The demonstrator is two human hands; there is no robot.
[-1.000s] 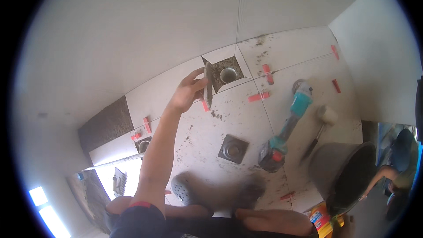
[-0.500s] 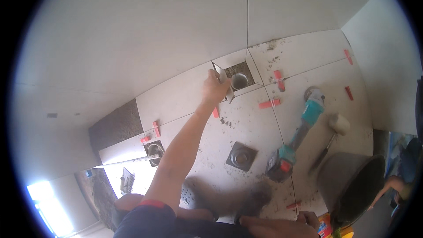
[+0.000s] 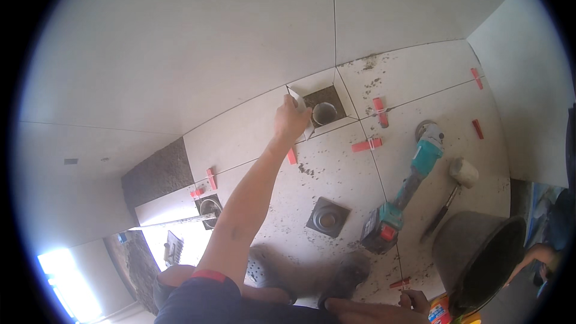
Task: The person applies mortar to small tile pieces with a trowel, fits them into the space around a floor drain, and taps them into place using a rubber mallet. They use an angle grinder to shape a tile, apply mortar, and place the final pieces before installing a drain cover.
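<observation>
Near the far edge of the tiled floor [image 3: 354,174], close to the wall [image 3: 240,36], the left hand [image 3: 291,121] is closed on a light tile strip [image 3: 298,99], with the thumb on its right side and the fingers on the other. This strip is at the left side of a square opening [image 3: 314,96]; whether it touches the bottom, I cannot tell. Inside the opening, a round pipe end [image 3: 324,113] stands in dark, rough mortar. The right hand [image 3: 416,301] is by the right knee, at the near edge of the floor, with fingers bent; I cannot tell if it holds something.

Toward the middle of the floor lies a square drain piece [image 3: 328,218] with a round raised centre. To its right lies a teal and black angle grinder [image 3: 408,189], its disc toward the far right corner. Between the grinder and the right edge there is a mallet [image 3: 463,171] with a pale head, and nearer, a dark bucket [image 3: 447,264], tilted. Red wedges [image 3: 366,144] sit along several tile joints.
</observation>
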